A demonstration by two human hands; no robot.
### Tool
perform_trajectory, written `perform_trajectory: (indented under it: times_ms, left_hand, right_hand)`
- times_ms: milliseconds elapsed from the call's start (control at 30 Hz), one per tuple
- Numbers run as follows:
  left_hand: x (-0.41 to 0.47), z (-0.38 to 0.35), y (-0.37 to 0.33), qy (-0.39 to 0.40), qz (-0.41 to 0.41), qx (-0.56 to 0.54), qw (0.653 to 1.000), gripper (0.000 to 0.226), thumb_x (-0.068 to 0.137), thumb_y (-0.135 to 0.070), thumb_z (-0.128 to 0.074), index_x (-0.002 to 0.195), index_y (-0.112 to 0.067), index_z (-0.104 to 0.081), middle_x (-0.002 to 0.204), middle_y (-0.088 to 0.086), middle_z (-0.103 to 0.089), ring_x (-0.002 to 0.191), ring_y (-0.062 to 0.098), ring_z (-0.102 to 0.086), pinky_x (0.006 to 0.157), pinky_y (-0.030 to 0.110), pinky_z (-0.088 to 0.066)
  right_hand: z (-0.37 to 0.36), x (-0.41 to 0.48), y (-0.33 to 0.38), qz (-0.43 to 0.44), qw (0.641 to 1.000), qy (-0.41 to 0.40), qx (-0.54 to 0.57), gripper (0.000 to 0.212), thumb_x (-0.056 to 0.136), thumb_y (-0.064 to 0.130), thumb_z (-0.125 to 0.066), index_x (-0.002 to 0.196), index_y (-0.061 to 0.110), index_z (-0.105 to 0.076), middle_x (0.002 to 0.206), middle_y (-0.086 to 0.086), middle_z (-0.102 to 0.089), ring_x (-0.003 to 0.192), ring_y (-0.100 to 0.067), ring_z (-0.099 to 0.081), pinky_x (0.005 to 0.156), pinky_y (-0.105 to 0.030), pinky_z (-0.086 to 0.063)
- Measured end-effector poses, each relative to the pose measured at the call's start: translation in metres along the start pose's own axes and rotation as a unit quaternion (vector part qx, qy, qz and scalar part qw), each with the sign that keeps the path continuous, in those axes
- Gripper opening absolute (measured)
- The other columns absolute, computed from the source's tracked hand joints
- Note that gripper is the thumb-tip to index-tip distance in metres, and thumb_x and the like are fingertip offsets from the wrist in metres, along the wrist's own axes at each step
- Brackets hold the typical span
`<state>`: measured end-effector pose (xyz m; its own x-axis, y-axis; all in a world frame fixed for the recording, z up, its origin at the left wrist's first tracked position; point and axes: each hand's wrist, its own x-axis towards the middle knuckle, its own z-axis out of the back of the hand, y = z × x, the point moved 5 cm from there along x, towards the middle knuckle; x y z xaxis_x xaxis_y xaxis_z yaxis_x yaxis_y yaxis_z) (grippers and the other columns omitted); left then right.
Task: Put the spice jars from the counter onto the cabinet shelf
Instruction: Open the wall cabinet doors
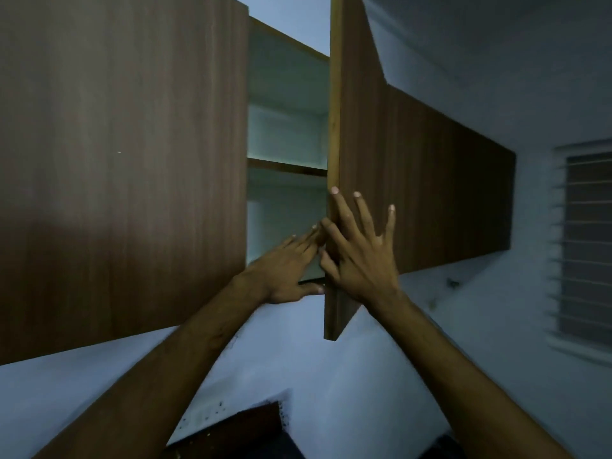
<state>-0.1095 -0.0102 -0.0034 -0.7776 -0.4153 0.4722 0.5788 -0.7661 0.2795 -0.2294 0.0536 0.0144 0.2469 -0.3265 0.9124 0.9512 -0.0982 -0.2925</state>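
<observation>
A brown wooden wall cabinet fills the upper view. Its right door [357, 134] stands ajar, edge toward me. My right hand [361, 256] lies spread against that door's edge and outer face, fingers apart. My left hand [288, 273] reaches into the gap at the cabinet's bottom edge, fingers extended, holding nothing. Inside, a wooden shelf [284, 166] crosses the pale interior, and both levels look bare. No spice jars or counter show in this view.
The closed left door [122, 160] covers the left part of the cabinet. More closed cabinet fronts [463, 193] run off to the right. A louvred window [586, 246] sits at far right. A dark wooden object [241, 429] shows at the bottom centre.
</observation>
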Motion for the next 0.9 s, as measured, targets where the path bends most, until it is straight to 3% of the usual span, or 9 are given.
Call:
perform_trajectory:
  times_ms: [300, 433, 567, 633, 733, 833, 900]
  left_hand:
    - [0.064, -0.026, -0.089, -0.101, -0.087, -0.137, 0.982, 0.098, 0.086, -0.071, -0.04, 0.147, -0.033, 0.027, 0.159, -0.012, 0.023, 0.148, 0.005, 0.013, 0.123, 0.036, -0.007]
    - [0.094, -0.037, -0.126, -0.128, -0.111, -0.17, 0.971, 0.1, 0.087, -0.07, -0.043, 0.147, -0.031, 0.027, 0.157, -0.014, 0.027, 0.148, 0.006, 0.016, 0.123, 0.041, -0.01]
    - [0.13, -0.051, -0.155, -0.142, -0.13, -0.159, 0.968, 0.101, 0.087, -0.07, -0.043, 0.148, -0.028, 0.025, 0.157, -0.013, 0.028, 0.147, 0.006, 0.02, 0.123, 0.043, -0.008]
    - [0.152, -0.059, -0.166, -0.154, -0.144, -0.155, 0.965, 0.102, 0.086, -0.07, -0.045, 0.149, -0.029, 0.024, 0.158, -0.013, 0.027, 0.147, 0.007, 0.02, 0.123, 0.044, -0.009]
    - [0.173, -0.064, -0.173, -0.182, -0.146, -0.186, 0.955, 0.111, 0.078, -0.074, -0.053, 0.149, -0.032, 0.022, 0.159, -0.01, 0.025, 0.147, 0.008, 0.018, 0.122, 0.046, -0.011]
    - [0.205, -0.073, -0.18, -0.178, -0.111, -0.239, 0.948, 0.131, 0.063, -0.082, -0.058, 0.149, -0.028, 0.023, 0.157, -0.009, 0.031, 0.147, 0.009, 0.021, 0.122, 0.048, -0.009]
    - [0.223, -0.079, -0.184, -0.173, -0.114, -0.232, 0.95, 0.135, 0.06, -0.083, -0.06, 0.149, -0.026, 0.024, 0.156, -0.01, 0.032, 0.146, 0.01, 0.023, 0.122, 0.048, -0.006]
  right_hand:
    - [0.046, -0.046, -0.101, 0.005, 0.998, -0.005, -0.07, 0.049, 0.089, 0.054, -0.041, 0.129, 0.028, -0.052, 0.161, -0.006, -0.019, 0.149, -0.028, -0.016, 0.111, -0.07, -0.009]
    - [0.061, -0.063, -0.137, 0.033, 0.994, -0.006, -0.102, 0.045, 0.087, 0.043, -0.046, 0.125, 0.021, -0.054, 0.16, -0.008, -0.022, 0.149, -0.026, -0.016, 0.113, -0.067, -0.013]
    - [0.068, -0.07, -0.167, 0.046, 0.979, 0.041, -0.196, 0.034, 0.084, 0.029, -0.049, 0.11, 0.008, -0.055, 0.158, -0.017, -0.024, 0.149, -0.027, -0.014, 0.121, -0.053, 0.001]
    - [0.065, -0.076, -0.177, 0.033, 0.962, 0.073, -0.259, 0.03, 0.084, 0.02, -0.044, 0.11, 0.004, -0.046, 0.154, -0.025, -0.029, 0.148, -0.034, -0.018, 0.12, -0.05, 0.007]
    - [0.052, -0.081, -0.182, 0.022, 0.917, 0.1, -0.386, 0.047, 0.088, 0.019, -0.027, 0.132, 0.002, -0.025, 0.152, -0.032, -0.026, 0.146, -0.042, -0.018, 0.12, -0.052, 0.005]
    - [0.028, -0.084, -0.204, -0.017, 0.899, 0.125, -0.42, 0.085, 0.096, 0.046, -0.036, 0.147, -0.01, 0.001, 0.155, -0.035, 0.002, 0.146, -0.046, 0.004, 0.116, -0.054, 0.012]
    - [0.012, -0.086, -0.219, -0.034, 0.902, 0.136, -0.409, 0.09, 0.096, 0.056, -0.031, 0.149, -0.004, 0.009, 0.154, -0.033, 0.018, 0.145, -0.043, 0.016, 0.115, -0.053, 0.014]
